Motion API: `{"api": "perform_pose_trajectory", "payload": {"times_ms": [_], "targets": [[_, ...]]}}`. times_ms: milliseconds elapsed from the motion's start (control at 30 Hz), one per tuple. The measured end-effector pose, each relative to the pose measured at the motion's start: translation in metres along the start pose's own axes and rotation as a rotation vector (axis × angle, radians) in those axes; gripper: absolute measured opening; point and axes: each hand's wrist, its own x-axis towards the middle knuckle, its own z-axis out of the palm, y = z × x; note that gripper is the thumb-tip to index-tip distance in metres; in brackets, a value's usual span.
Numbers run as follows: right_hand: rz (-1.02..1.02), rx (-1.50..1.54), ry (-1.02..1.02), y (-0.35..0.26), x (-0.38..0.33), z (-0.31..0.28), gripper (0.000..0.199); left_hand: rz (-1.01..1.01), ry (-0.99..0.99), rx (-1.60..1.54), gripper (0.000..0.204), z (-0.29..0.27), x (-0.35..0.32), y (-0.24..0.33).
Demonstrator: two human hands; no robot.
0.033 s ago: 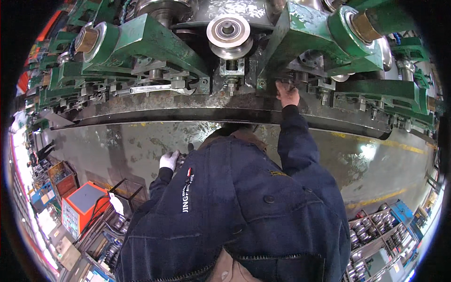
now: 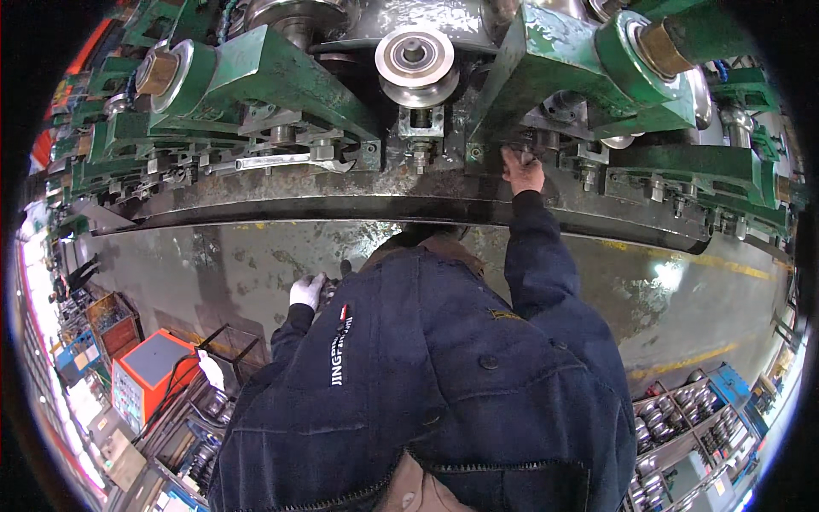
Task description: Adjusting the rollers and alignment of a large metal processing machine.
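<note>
My right hand (image 2: 523, 172), bare, reaches forward to the machine bed at the foot of the right green stand (image 2: 546, 72). Its fingers are bent round a small part under the stand, mostly hidden by the fingers and shadow. In a white glove, my left hand (image 2: 306, 291) hangs low at my left side, apart from the machine. Its fingers are closed by a greyish metal thing (image 2: 328, 293) that I cannot make out. A silver open-end wrench (image 2: 294, 160) lies along the bed's ledge, left of the middle. Between the two stands sits a shiny grooved roller (image 2: 415, 64) above a bolt.
The long steel edge of the machine bed (image 2: 341, 211) runs across in front of me. Behind me on the left stand an orange control box (image 2: 152, 375) and a crate (image 2: 113, 324). A rack with several metal rollers (image 2: 682, 427) is at the lower right.
</note>
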Motion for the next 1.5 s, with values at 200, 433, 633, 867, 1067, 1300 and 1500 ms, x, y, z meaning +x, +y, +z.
{"api": "perform_pose_trajectory", "payload": {"times_ms": [200, 433, 633, 867, 1067, 1300, 1500], "targets": [[-0.190, -0.231, 0.140, 0.023, 0.021, -0.002, 0.081, 0.038, -0.008, -0.060, 0.037, 0.004, -0.003, 0.015], [-0.124, -0.208, 0.066, -0.013, -0.010, 0.000, 0.053, 0.132, 0.063, 0.147, 0.036, 0.004, 0.009, -0.013], [-0.213, -0.097, 0.035, 0.050, 0.037, -0.009, 0.066, 0.052, -0.013, 0.044, 0.034, 0.001, -0.003, 0.025], [-0.323, -0.097, 0.077, 0.007, 0.003, -0.051, 0.074, 0.081, 0.028, 0.261, 0.050, 0.006, 0.028, -0.016], [-0.596, -0.230, 0.278, -0.042, 0.010, -0.082, 0.063, 0.098, -0.017, 0.184, 0.051, 0.004, 0.049, -0.026], [-0.502, -0.292, 0.343, -0.045, 0.013, -0.083, 0.045, 0.196, -0.016, 0.227, 0.053, 0.001, 0.077, -0.049], [-0.504, -0.372, 0.447, -0.046, 0.006, -0.086, 0.056, 0.270, 0.011, 0.444, 0.053, 0.005, 0.084, -0.015]]}}
